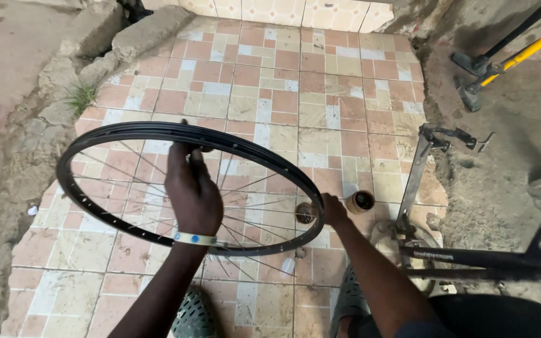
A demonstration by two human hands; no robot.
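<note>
— Which way does the wheel lie?

— The black spoked wheel (189, 188) tilts nearly flat above the tiled floor (320, 94), long axis left to right. My left hand (190, 188) is closed at the hub, I think; my right hand (333, 209) is clamped on the rim's right edge.

— And nearby?

— A small round can (361, 201) just beside it.

**Tiled patch amid rough ground**

The floor (320, 94) is a patchwork of pink, cream and white square tiles in soft daylight. Broken concrete kerb stones (120, 37) edge its left side, with a grass tuft (81, 97). Bare dirt (508, 156) lies to the right.
</note>
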